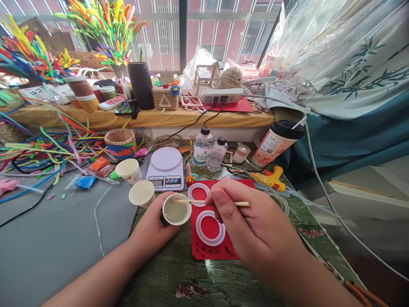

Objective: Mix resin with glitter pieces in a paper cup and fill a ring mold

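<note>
Windowsill (182,121), head view: draped in yellow cloth, colourful fuzzy flowers (116,32) behind.
Table (153,273): I see dark green, with a red sheet (204,253) under two pale rings (198,232).
Left hand (155,226): wrapped around a paper cup (177,223) of cloudy liquid (175,212).
Right hand (254,217): pinching a thin stick (196,201), its far end within the cup's mouth.
Cup's place: left of the rings, nearer me than the scale (165,160).

Fuzzy bouquet (119,30) brightens window (183,34) | power strip (234,94) fronts twine ball (231,78) | glue gun (275,179) lies near lidded drink cup (271,145)
</note>
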The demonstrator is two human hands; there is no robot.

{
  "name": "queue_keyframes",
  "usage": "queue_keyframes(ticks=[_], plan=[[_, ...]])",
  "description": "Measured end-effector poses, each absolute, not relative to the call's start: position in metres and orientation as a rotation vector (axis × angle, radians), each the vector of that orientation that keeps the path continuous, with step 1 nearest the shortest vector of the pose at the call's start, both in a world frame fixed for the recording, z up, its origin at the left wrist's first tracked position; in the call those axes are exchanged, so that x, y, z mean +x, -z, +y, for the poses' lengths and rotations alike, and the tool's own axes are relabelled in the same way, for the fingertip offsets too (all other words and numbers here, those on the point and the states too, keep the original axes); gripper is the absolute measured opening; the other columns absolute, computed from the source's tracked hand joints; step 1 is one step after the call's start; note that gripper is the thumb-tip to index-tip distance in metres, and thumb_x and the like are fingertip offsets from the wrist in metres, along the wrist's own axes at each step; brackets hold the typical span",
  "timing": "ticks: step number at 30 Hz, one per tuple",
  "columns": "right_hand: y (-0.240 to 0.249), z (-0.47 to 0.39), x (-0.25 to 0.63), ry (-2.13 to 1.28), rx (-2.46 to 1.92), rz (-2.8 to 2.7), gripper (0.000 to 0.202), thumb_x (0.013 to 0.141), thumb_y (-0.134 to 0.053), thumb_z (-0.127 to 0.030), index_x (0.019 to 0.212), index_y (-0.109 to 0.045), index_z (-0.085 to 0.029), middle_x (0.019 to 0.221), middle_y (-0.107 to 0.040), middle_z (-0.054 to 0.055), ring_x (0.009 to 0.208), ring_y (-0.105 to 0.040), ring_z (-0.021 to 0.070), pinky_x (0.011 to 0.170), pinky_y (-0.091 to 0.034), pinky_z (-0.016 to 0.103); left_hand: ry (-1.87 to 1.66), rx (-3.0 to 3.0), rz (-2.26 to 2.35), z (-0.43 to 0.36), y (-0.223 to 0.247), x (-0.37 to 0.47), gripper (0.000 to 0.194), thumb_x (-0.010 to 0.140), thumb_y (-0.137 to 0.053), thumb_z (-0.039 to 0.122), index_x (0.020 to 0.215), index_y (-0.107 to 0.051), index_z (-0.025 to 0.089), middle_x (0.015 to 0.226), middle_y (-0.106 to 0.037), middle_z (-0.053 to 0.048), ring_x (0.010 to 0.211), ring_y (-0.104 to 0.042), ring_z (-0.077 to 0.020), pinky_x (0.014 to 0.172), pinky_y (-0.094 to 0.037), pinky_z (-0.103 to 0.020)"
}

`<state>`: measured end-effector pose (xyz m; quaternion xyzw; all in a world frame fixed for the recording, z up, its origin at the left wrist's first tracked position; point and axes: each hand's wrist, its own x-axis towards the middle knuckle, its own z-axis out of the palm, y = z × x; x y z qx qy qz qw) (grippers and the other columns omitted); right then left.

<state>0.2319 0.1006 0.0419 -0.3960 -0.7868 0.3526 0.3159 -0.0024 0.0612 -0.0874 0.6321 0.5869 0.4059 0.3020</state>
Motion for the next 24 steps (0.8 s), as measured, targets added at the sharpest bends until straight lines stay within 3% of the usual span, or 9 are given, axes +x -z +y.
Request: queue_keyframes(ticks=[5, 15, 24], plan=[[-0.0434, 0.097, 0.2363, -0.926, -1.066, -2.05, 0.045, 0.117, -0.04, -0.043, 0.077, -0.051, -0.025, 0.063, -0.056, -0.004, 0.056, -0.049, 0.0144, 0.053, -0.032, 0.033, -1.076, 1.673, 1.571, 0.0601, 0.0892, -0.0032, 0.045, 0.086, -0.08, 0.026, 0.13, -0.068, 0.028, 0.127, -0.08, -0.006, 0.114, -0.078, -0.03, 0.1, -0.066, -0.047], [-0.0433, 0.0969, 0.2301, -1.075, -0.982, -2.097, 0.044, 0.117, -0.04, -0.044, 0.078, -0.05, -0.026, 0.067, -0.058, -0.002, 0.06, -0.052, 0.0155, 0.055, -0.037, 0.032, -1.079, 1.661, 1.561, 0.0599, 0.0908, -0.0034, 0.044, 0.086, -0.079, 0.027, 0.129, -0.069, 0.027, 0.127, -0.08, -0.009, 0.112, -0.078, -0.0302, 0.101, -0.065, -0.048], [-0.0401, 0.0975, 0.2295, -0.888, -0.979, -2.137, 0.042, 0.116, -0.041, -0.037, 0.076, -0.046, -0.026, 0.067, -0.056, -0.003, 0.059, -0.049, 0.0144, 0.054, -0.033, 0.033, -1.086, 1.677, 1.531, 0.0605, 0.0872, -0.001, 0.042, 0.085, -0.078, 0.026, 0.127, -0.07, 0.028, 0.124, -0.081, -0.008, 0.11, -0.078, -0.0303, 0.098, -0.066, -0.048]])
